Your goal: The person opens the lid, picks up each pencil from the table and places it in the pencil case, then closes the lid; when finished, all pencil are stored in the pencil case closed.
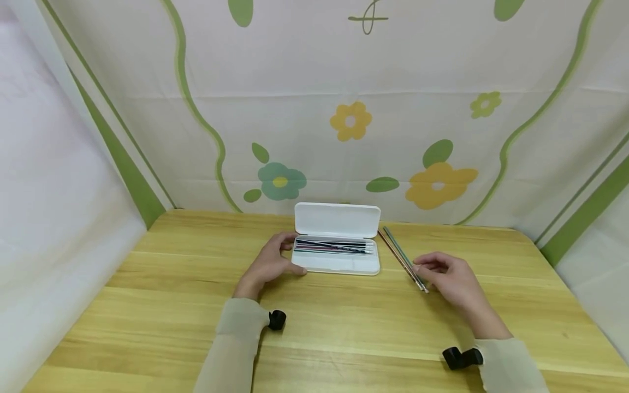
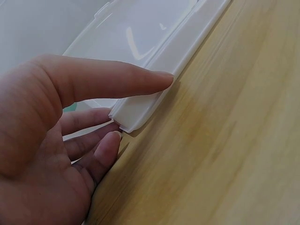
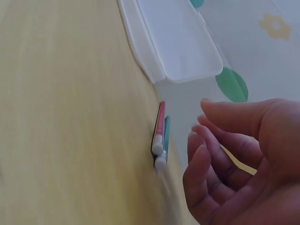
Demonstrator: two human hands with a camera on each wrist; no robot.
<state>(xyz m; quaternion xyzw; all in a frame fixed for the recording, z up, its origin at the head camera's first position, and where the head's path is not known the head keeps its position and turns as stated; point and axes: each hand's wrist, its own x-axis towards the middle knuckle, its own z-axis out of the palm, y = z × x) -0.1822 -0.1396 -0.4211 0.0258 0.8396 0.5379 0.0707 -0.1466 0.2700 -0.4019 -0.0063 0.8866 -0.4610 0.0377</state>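
Observation:
A white pencil case (image 1: 339, 266) lies open in the middle of the wooden table (image 1: 162, 305), its lid (image 1: 337, 220) tilted up at the back. Several pencils (image 1: 334, 246) lie inside it. My left hand (image 1: 290, 254) grips the case's left end: in the left wrist view the thumb (image 2: 117, 77) lies along the case's (image 2: 154, 93) front wall and the fingers curl at its corner. Two or three pencils (image 1: 400, 255) lie side by side on the table right of the case. My right hand (image 1: 423, 271) hovers by their near ends, fingers loosely curled (image 3: 199, 122), apart from the pencils (image 3: 159, 136).
A cloth backdrop (image 1: 344, 120) printed with flowers hangs close behind the table. White cloth walls (image 1: 54, 180) close in the left and right sides. Black camera mounts (image 1: 277, 320) sit on both wrists. Bare tabletop lies in front of the case.

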